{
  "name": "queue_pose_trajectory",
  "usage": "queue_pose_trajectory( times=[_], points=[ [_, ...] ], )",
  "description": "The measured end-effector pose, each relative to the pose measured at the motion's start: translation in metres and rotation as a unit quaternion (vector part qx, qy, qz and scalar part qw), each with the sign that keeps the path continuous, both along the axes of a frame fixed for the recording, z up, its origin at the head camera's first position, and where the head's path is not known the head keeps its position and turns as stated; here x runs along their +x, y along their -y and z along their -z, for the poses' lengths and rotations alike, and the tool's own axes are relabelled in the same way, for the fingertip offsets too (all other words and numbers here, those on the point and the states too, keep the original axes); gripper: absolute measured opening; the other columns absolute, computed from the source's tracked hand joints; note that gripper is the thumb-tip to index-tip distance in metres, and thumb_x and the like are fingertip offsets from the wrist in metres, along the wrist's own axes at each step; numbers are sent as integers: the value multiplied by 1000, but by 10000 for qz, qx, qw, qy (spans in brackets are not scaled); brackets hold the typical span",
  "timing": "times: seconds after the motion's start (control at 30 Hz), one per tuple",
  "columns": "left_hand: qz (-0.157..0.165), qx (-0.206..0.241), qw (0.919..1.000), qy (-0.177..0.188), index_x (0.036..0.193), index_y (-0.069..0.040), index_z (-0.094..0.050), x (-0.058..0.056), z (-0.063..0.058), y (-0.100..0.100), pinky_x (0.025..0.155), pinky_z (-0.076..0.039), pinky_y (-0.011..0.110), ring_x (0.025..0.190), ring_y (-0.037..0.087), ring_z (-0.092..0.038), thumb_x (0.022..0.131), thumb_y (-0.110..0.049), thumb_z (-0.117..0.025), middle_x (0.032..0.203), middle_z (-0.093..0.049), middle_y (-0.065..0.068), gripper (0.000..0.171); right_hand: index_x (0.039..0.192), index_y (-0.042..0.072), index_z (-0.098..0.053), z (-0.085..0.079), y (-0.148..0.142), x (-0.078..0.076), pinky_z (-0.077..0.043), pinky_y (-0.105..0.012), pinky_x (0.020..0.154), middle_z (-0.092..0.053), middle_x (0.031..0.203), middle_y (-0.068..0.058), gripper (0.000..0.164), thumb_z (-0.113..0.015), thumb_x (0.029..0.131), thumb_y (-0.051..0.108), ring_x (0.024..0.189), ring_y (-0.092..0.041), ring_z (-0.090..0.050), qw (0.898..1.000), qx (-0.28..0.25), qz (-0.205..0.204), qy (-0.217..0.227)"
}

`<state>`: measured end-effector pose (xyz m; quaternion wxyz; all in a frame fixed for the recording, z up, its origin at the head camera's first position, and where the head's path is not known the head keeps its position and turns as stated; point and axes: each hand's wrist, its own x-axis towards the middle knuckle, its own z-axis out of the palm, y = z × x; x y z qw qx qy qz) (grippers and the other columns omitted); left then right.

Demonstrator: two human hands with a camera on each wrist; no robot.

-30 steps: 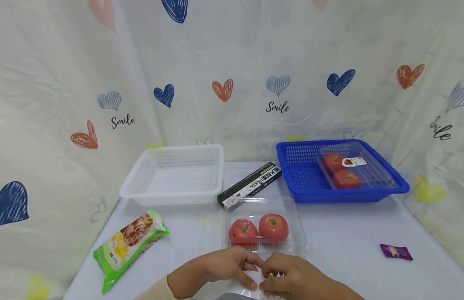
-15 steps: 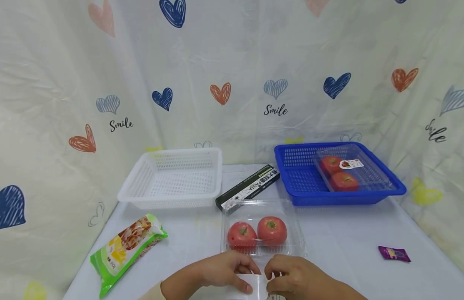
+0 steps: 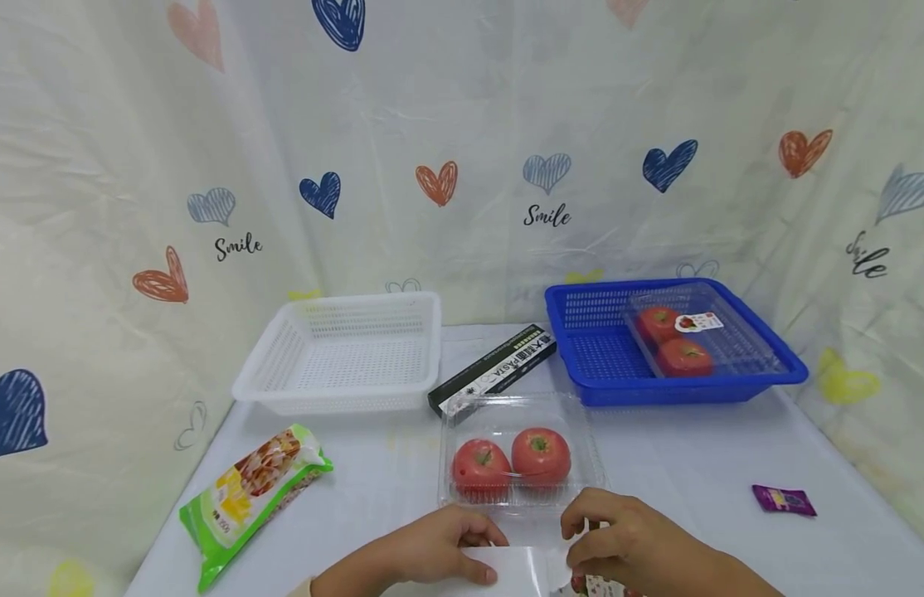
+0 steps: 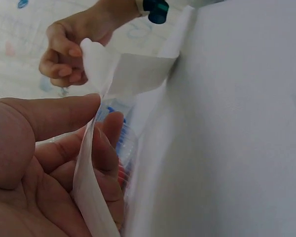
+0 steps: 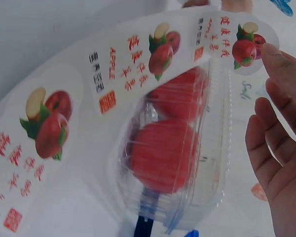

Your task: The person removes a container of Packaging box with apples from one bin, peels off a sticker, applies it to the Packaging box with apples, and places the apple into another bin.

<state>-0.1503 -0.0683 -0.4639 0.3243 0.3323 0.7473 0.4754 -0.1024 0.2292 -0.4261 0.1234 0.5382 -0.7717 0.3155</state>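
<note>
My left hand [image 3: 440, 543] pinches a white strip [image 3: 517, 572] of sticker labels between thumb and fingers, near the table's front edge. The right hand [image 3: 622, 535] pinches the rounded end of an apple-printed label [image 5: 244, 47], partly lifted from the strip. In the left wrist view the lifted label [image 4: 93, 64] bends up between both hands. More printed labels [image 5: 52, 123] follow along the strip in the right wrist view. Just beyond the hands sits a clear plastic clamshell box [image 3: 581, 423], with two red round fruits [image 3: 541, 455] inside.
Behind stand a white basket [image 3: 338, 396] and a blue basket [image 3: 678, 390], which holds another labelled clear box [image 3: 731, 352] of red fruits. A pasta box [image 3: 495, 369] lies between them. A green snack bag [image 3: 253, 497] lies left, a small purple packet [image 3: 785, 500] right.
My right hand has moved right, away from the left hand, drawing the label's end with it. Printed label now shows under the right hand. The left hand has shifted slightly left, still pinching the strip.
</note>
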Motion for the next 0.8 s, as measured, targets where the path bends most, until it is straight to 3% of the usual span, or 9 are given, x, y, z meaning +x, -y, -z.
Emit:
queue_pose_trajectory(
  times=[0.27,0.43,0.53,0.67,0.8],
  points=[
    [306,-175,9986,-404,108,-7,-69,2,10,2,84,-49,19,93,-3,-58,84,-8,-76,95,-67,-15,25,101,21,-69,-5,-8,-5,-49,-16,81,-58,110,5,9,-65,93,18,94,-12,-58,9993,-346,-24,-136],
    [261,-492,9965,-619,108,-9,-70,0,11,9,83,-49,20,92,-3,-58,85,-14,-76,95,-66,-16,24,102,20,-67,-9,-7,-8,-50,-19,83,-64,109,5,10,-66,93,15,94,-12,-63,9993,-345,37,-101],
    [38,-636,9964,-556,107,-7,-71,-3,6,23,79,-51,20,88,-2,-61,86,-19,-75,93,-68,-13,25,105,23,-67,-13,-8,-7,-52,-19,76,-67,104,11,13,-65,94,16,91,-6,-64,9960,-61,537,714],
    [-271,-734,9965,-281,103,-4,-72,-11,-5,47,73,-51,22,80,3,-63,86,-21,-75,86,-69,-8,24,105,25,-67,-16,-7,-7,-54,-24,65,-69,94,15,19,-67,93,11,83,-3,-64,9809,-29,1130,1581],
    [-552,-830,9950,-79,101,-7,-71,-26,-9,61,71,-51,26,79,9,-64,85,-24,-76,83,-69,-6,24,101,21,-65,-16,-4,-13,-56,-26,66,-70,92,11,23,-70,89,3,79,-7,-66,9745,-476,1423,1670]
  ],
)
